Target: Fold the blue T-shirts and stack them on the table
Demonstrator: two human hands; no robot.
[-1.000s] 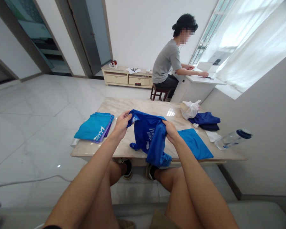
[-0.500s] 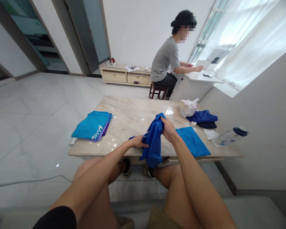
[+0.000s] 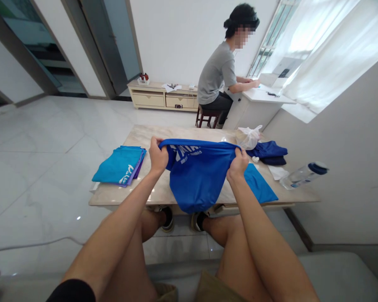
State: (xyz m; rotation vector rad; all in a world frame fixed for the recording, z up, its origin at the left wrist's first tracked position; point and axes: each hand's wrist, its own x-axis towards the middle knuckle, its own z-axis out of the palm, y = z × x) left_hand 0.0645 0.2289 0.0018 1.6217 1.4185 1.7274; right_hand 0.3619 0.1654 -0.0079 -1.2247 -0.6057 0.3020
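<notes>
Both of my hands hold up a bright blue sports shirt (image 3: 197,176) by its top edge, stretched wide above the marble table (image 3: 110,197). My left hand (image 3: 158,156) is shut on the left end and my right hand (image 3: 238,164) on the right end. White lettering shows near the upper left of the shirt, and its lower part hangs in a rounded bag past the table's near edge. To the left lies a folded teal stack (image 3: 118,166) with a purple layer beneath. A flat teal garment (image 3: 258,186) lies just beyond my right hand, partly hidden by the blue shirt.
At the table's far right are a dark navy garment (image 3: 267,153), a white plastic bag (image 3: 248,137), a white cloth (image 3: 277,172) and a water bottle (image 3: 304,176). Beyond the table, a seated person (image 3: 214,75) works at a white desk (image 3: 258,95).
The blue shirt has gone from a bunched shape to spread wide. My left hand has moved up and left to its edge, and my right hand has shifted right.
</notes>
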